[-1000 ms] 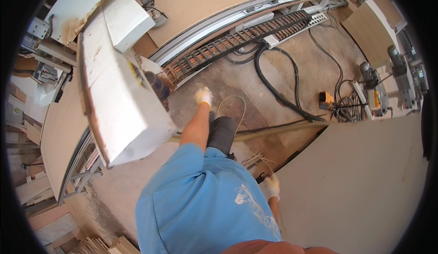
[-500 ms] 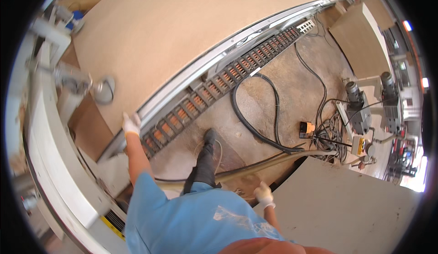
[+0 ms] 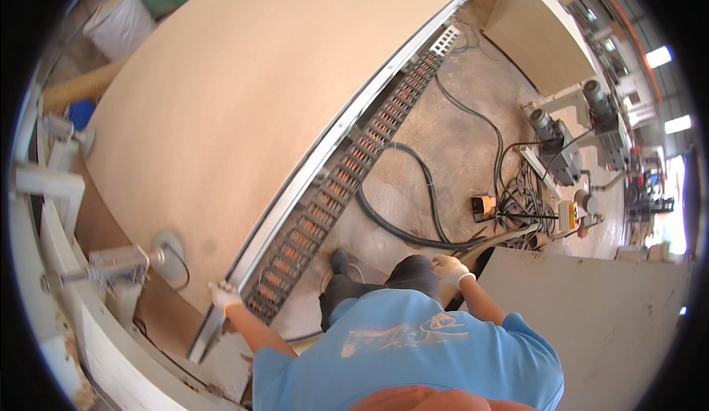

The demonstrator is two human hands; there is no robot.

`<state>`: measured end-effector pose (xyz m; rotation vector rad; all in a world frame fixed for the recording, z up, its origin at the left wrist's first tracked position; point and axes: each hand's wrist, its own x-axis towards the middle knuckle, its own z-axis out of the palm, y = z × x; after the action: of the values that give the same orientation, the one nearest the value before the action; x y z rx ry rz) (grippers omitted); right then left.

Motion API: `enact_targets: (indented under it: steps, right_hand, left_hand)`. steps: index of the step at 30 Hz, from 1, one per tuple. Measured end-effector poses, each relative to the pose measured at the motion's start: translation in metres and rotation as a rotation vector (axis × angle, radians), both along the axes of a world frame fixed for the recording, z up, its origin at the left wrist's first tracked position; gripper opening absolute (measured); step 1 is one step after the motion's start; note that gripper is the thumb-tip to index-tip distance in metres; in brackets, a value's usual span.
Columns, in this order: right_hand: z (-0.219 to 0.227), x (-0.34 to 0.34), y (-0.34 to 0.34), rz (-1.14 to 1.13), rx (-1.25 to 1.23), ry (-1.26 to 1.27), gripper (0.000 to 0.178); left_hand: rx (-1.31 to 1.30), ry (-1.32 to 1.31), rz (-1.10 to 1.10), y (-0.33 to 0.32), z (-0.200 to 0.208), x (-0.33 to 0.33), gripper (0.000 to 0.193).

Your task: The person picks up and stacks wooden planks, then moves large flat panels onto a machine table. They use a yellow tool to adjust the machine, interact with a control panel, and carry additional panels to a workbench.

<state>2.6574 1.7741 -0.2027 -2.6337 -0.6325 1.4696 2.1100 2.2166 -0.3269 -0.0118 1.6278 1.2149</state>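
Note:
A large tan board (image 3: 244, 115) lies across the machine bed on my left. My left hand (image 3: 224, 296), in a pale glove, is closed on the board's near edge, above the metal rail (image 3: 317, 161). What its fingers do under the edge is hidden. My right hand (image 3: 450, 269), gloved too, hangs beside my right thigh with its fingers curled. I see nothing in it. A round suction cup (image 3: 170, 256) on a metal arm sits over the board, left of my left hand.
A cable chain (image 3: 336, 189) runs along the rail. A thick black hose (image 3: 384, 215) loops on the floor ahead, near tangled cables (image 3: 528, 208) and an orange-and-black box (image 3: 484, 207). A grey panel (image 3: 569, 307) stands close on my right. Motors (image 3: 554, 145) stand farther off.
My view has turned and shifted, so the board and rail appear steeper. My right hand has come forward beside my thigh. My left hand stays at the board's edge.

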Motion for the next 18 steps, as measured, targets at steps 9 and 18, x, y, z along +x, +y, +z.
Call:
enact_targets:
  steps: [9, 18]
  right_hand:
    - [-0.056, 0.176, -0.001, -0.102, 0.071, -0.047, 0.036]
    - [-0.130, 0.406, -0.025, 0.083, 0.155, 0.093, 0.035]
  left_hand:
    - [-0.413, 1.370, -0.849, 0.004, 0.042, 0.056, 0.037]
    - [0.000, 1.057, -2.196, -0.081, -0.016, 0.531, 0.024]
